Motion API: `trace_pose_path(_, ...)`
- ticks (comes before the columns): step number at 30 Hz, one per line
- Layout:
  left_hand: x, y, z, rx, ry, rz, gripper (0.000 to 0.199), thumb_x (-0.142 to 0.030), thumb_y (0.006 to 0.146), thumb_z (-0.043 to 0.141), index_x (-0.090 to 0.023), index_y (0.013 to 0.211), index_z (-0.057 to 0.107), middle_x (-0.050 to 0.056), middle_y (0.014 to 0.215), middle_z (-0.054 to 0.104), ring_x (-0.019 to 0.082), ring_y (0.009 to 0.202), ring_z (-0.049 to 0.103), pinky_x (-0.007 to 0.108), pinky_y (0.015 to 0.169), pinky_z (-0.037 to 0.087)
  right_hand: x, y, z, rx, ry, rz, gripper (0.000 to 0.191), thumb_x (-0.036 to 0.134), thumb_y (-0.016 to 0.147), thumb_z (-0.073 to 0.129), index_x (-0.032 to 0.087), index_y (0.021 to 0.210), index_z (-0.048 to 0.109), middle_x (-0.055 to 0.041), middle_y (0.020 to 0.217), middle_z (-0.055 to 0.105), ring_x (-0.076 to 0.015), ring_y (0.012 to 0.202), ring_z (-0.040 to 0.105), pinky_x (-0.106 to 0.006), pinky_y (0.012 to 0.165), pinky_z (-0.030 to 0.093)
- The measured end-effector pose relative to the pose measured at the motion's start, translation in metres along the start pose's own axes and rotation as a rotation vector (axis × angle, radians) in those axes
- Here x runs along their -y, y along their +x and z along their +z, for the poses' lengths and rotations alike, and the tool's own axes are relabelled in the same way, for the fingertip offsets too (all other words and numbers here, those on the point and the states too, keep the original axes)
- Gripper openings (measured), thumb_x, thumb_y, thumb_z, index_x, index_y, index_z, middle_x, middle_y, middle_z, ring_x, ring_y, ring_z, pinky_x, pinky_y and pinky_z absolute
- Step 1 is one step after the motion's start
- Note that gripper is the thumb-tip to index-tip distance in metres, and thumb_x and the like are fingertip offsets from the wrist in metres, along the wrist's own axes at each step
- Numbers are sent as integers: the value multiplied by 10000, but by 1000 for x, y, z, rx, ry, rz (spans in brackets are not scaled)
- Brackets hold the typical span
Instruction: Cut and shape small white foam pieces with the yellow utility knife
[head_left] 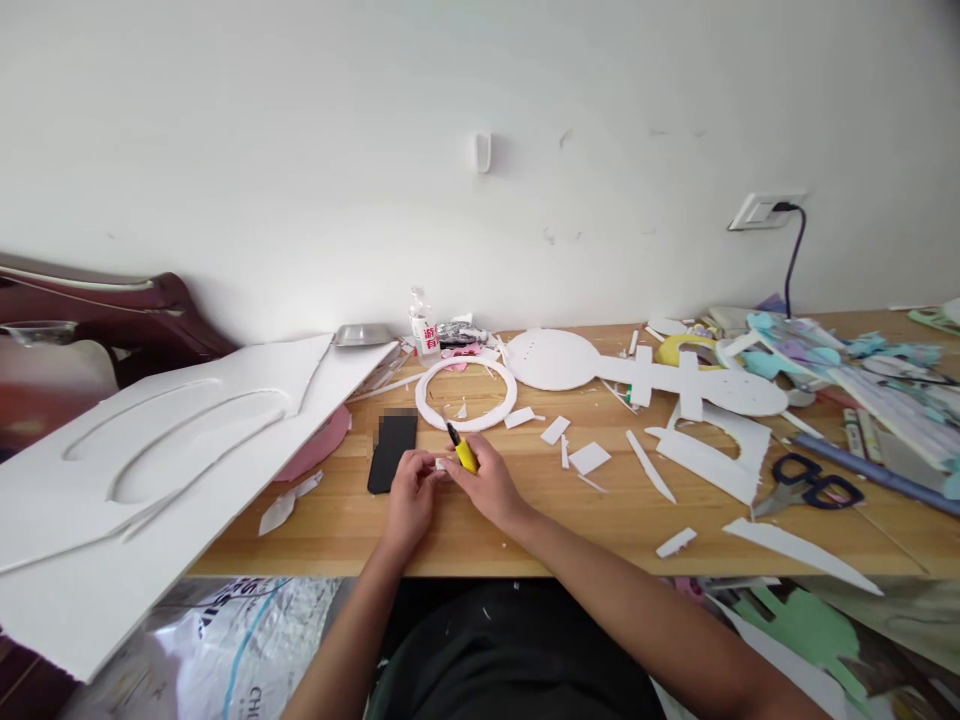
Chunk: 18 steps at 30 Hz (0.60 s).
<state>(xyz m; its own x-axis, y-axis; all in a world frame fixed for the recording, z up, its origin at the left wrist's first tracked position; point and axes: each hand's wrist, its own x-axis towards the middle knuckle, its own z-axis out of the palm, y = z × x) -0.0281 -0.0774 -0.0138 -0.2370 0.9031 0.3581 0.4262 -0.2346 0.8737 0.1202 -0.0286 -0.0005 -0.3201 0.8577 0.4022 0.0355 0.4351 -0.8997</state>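
My left hand [411, 495] is closed, pinching a small white foam piece [440, 464] at its fingertips. The fingers of my right hand [486, 482] meet the left ones at that same piece. In my right hand is also a yellow tool [466, 456] with a black end pointing up and to the left; it looks like a utility knife. Just beyond the hands lies a white foam ring [429, 408]. A black phone [394, 455] rests beside my left hand. Small white foam offcuts [589, 458] are scattered to the right of my right hand.
A large white foam board [67, 540] with cut curves leans over the table's left side. Dark-handled scissors [817, 485], a long white foam cutout [551, 358] and a foam sheet with a hole [705, 465] lie rightward. A plastic bottle [425, 330] stands near the wall.
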Motion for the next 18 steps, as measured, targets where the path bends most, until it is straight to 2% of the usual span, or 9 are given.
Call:
trace_pose_path(4, -2, 0, -1, 30, -16, -53, 131, -201, 821, 608, -219, 926, 685, 30, 878, 616, 185, 829, 564, 283, 787, 431, -1, 1, 3, 3, -6, -7, 163, 377, 859, 599, 218, 886, 621, -33, 878, 610, -202, 854, 571, -334, 818, 460)
trace_pose_path(10, 2, 3, -1, 37, -34, -159, 116, -216, 819, 608, -197, 924, 654, 15, 814, 633, 178, 774, 567, 274, 742, 422, -15, 9, 2, 53, 151, 159, 215, 423, 813, 613, 213, 858, 621, 13, 791, 612, -161, 720, 560, -275, 697, 457)
trace_pose_path(13, 3, 3, 0, 49, -44, -163, 112, -230, 825, 604, -192, 924, 642, 23, 831, 641, 183, 782, 573, 280, 743, 427, -20, 11, 4, 60, 161, 178, 227, 431, 800, 613, 207, 841, 622, 24, 754, 599, -148, 660, 545, -267, 653, 452)
trace_pose_path(18, 2, 1, 3, 56, -57, -142, 113, -278, 852, 594, -197, 924, 623, 23, 837, 630, 182, 795, 569, 282, 758, 424, -15, 11, 7, 53, 164, 199, 259, 463, 786, 630, 207, 821, 627, 22, 740, 603, -151, 679, 545, -260, 653, 448)
